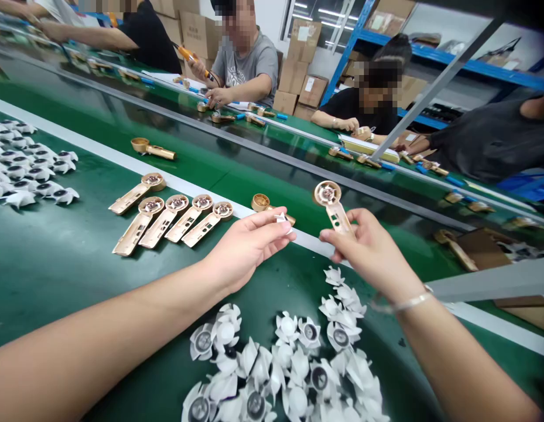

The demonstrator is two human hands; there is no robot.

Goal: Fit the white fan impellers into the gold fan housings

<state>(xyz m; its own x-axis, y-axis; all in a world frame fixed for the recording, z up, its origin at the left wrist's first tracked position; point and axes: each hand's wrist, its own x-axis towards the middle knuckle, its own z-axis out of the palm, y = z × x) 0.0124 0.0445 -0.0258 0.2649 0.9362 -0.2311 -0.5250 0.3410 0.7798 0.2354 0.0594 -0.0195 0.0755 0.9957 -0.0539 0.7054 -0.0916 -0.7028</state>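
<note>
- Left grip: the left hand [254, 239] pinches a small white plastic fan rotor [280, 218] between thumb and fingertips, in view over the far edge of the green worktop [74, 252].
- Right grip: the right hand [362, 243] clasps a gold-coloured plastic half-shell [335, 212] by its handle end, ring head uppermost, hollow face toward the viewer; shell and rotor stand apart.
- Likely faults: the rotor may slip, since thin, curved blades offer little to pinch; a hard squeeze might bend one. Held only low on its handle, the half-shell could tilt under pressure on its head.
- Near the worktop's near edge: a loose heap of matt white rotors [298, 366], some showing dark round hubs; a low wrist might scatter them.
- Toward the far left: five satin-gold, ring-headed half-shells [156, 228], slanting side by side; more white rotors [23, 158] lie at the left.
- Beyond the flat white edging strip [91, 146]: two gold-coloured cup-headed shells [161, 152], which a stray knuckle could knock.
</note>
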